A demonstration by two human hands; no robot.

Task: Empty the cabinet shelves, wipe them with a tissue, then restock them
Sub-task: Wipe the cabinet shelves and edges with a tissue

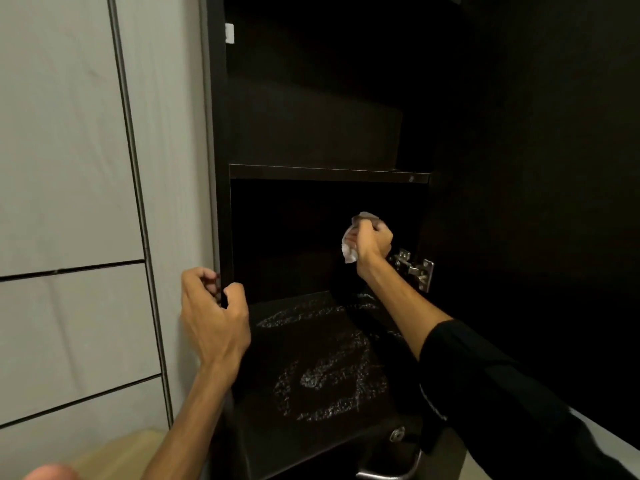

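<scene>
A dark cabinet stands in front of me with its door swung out to the right. My right hand reaches deep into the lower compartment and grips a crumpled white tissue near the right inner wall. The lower shelf is bare and shows pale, streaky wipe marks. My left hand holds the cabinet's left front edge, fingers curled round it. The upper shelf has nothing visible on it; its interior is very dark.
A metal hinge sits on the right inner wall just behind my right wrist. The dark open door fills the right side. Pale wall panels lie to the left. A metal handle and a light wooden surface show below.
</scene>
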